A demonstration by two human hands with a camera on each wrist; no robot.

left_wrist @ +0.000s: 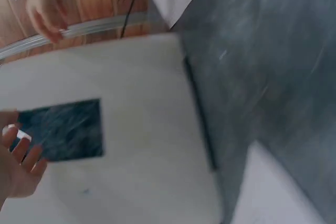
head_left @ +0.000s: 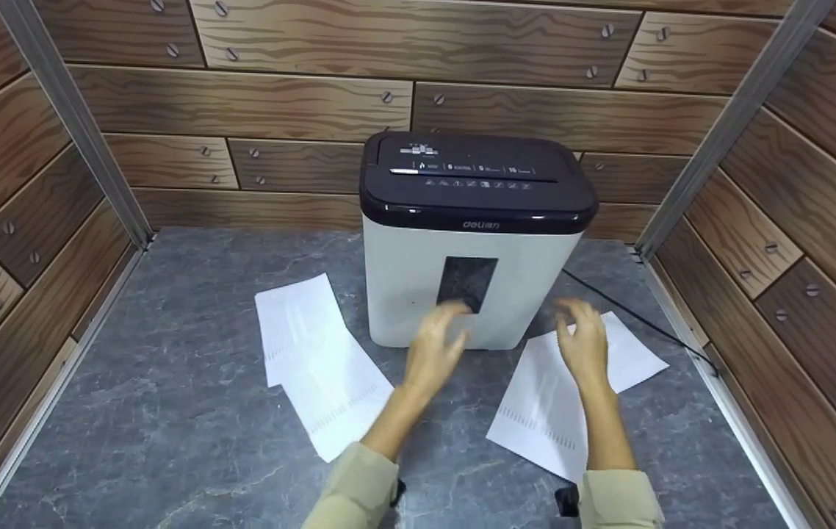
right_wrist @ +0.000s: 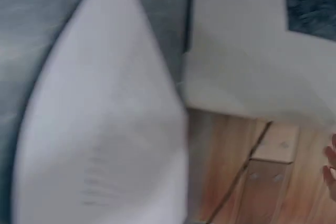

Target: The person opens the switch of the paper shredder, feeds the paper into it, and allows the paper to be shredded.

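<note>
A paper shredder (head_left: 418,279) with a white body and a dark lid stands upright at the back. My left hand (head_left: 434,349) hovers in front of it, fingers loosely bent, holding nothing that I can make out. In the left wrist view the fingers (left_wrist: 31,163) appear before the shredder's dark window (left_wrist: 71,129). My right hand (head_left: 584,345) is raised over the printed sheets on the right (head_left: 535,397), its fingers loosely curved with nothing visible in them. More printed sheets (head_left: 322,367) lie overlapping to the left of the shredder.
A black power cord (head_left: 631,308) runs from behind the shredder to the right wall. Wood-patterned panels (head_left: 242,103) enclose the back and both sides, with metal posts (head_left: 84,110) at the corners. The floor (head_left: 168,411) is grey and marbled.
</note>
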